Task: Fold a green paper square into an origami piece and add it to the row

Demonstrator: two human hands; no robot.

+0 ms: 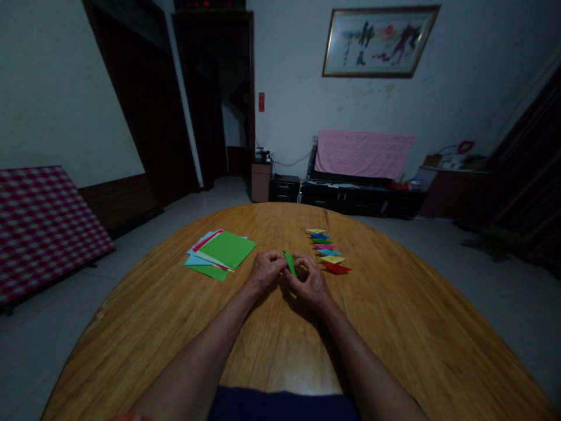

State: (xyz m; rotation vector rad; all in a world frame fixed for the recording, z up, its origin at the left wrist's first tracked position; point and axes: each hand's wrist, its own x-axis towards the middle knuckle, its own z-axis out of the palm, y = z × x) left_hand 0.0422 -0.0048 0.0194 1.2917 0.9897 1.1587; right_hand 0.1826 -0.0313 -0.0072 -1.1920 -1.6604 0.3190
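Between my two hands is a small folded piece of green paper (290, 264), narrow and tilted, held just above the table. My left hand (266, 269) pinches it from the left side, its fingers closed. From the right, my right hand (310, 283) grips the same paper with thumb and fingers curled round it. The fingers partly hide its lower and side edges. To the right of my hands runs a column of several small folded paper pieces, among them a red one (336, 268), a yellow one (333, 259) and a pink one (324, 247).
A loose stack of coloured paper sheets, with a green sheet (230, 248) on top, lies left of my hands. Everything rests on a round wooden table (175, 351). Beyond it stand a low black cabinet (346, 196) and a pink cloth (363, 153); a checked cloth (44, 228) is at left.
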